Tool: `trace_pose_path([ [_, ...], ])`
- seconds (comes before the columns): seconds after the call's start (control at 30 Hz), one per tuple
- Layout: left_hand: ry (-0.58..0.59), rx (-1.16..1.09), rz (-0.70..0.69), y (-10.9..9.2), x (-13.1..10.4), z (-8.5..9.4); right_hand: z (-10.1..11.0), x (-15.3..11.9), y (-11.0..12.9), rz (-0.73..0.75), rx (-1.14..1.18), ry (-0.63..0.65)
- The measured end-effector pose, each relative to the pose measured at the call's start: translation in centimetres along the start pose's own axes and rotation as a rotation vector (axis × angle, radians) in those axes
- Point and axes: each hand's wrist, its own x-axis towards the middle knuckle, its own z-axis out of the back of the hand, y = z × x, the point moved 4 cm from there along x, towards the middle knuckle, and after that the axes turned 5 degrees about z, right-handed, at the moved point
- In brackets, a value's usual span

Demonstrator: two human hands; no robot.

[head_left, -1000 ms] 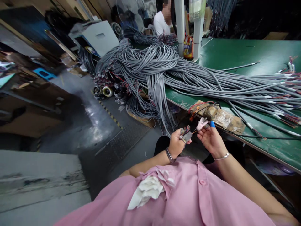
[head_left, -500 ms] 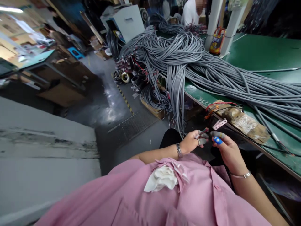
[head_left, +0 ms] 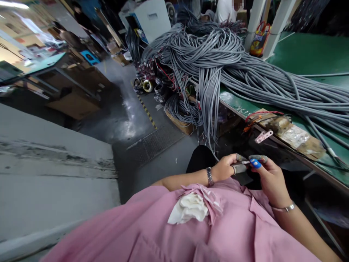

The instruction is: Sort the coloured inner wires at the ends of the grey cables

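One skinny wire end right between the hands, just off the green bench, left hand pinching it, right hand pinching too, blue thumb cap on, pink clip nearby, tons of grey cables piled behind

A smooth grey floor runs from the middle to the far left, with pale glare on it; a yellow-and-black stripe crosses it towards a darker textured floor plate; near left stands a scuffed, grey-white surface with dark worn streaks; beyond it, a workbench with a pale green top has brown cardboard beneath; a blue stool stands further off; a long bright light glows far left; a white cabinet stands far centre; a green table fills the right, with white posts rising from it.
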Motion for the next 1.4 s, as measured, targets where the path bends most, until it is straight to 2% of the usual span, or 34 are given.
trace_pose_path([
  [0.1,-0.057,0.496,-0.161,-1.5,-0.3,0.4,0.3,-0.2,-0.5,0.019,-0.044,-0.006],
  [0.17,-0.054,0.815,-0.292,-2.4,-0.2,0.1,0.5,-0.3,-0.8,0.029,-0.088,-0.011],
  [0.3,-0.004,1.185,-0.429,-3.4,0.3,-1.0,1.4,-0.6,-1.3,0.046,-0.148,-0.035],
  [0.47,0.008,1.269,-0.483,-4.0,1.2,-1.9,2.5,-0.5,-1.6,0.106,-0.232,-0.057],
  [0.63,0.026,1.194,-0.477,-4.2,1.8,-2.4,3.1,-0.4,-1.9,0.092,-0.214,-0.070],
  [0.8,0.050,1.265,-0.487,-4.2,2.4,-2.7,3.5,-0.3,-2.1,0.074,-0.234,-0.051],
  [0.9,0.071,1.156,-0.447,-4.1,2.8,-2.6,4.2,0.0,-2.1,0.050,-0.246,-0.053],
  [0.97,0.095,0.952,-0.373,-3.8,3.0,-2.3,4.6,0.3,-1.9,0.040,-0.210,-0.026],
  [1.03,0.115,0.634,-0.230,-3.0,3.2,-1.9,4.5,0.7,-1.5,0.025,-0.175,0.074],
  [1.13,0.167,0.185,0.056,-1.1,3.3,-1.4,3.3,1.3,-0.7,-0.010,-0.159,0.281],
  [1.17,0.195,0.062,0.151,-0.5,3.2,-1.4,2.9,1.5,-0.5,-0.009,-0.152,0.300],
  [1.23,0.219,-0.128,0.281,0.3,3.0,-1.3,2.2,2.2,-0.2,-0.021,-0.111,0.256],
  [1.3,0.223,-0.212,0.322,0.3,2.8,-1.0,1.5,2.8,-0.2,-0.056,-0.048,0.215],
  [1.4,0.247,-0.264,0.345,-0.2,2.4,-0.8,0.4,3.6,-0.2,-0.100,0.020,0.239],
])
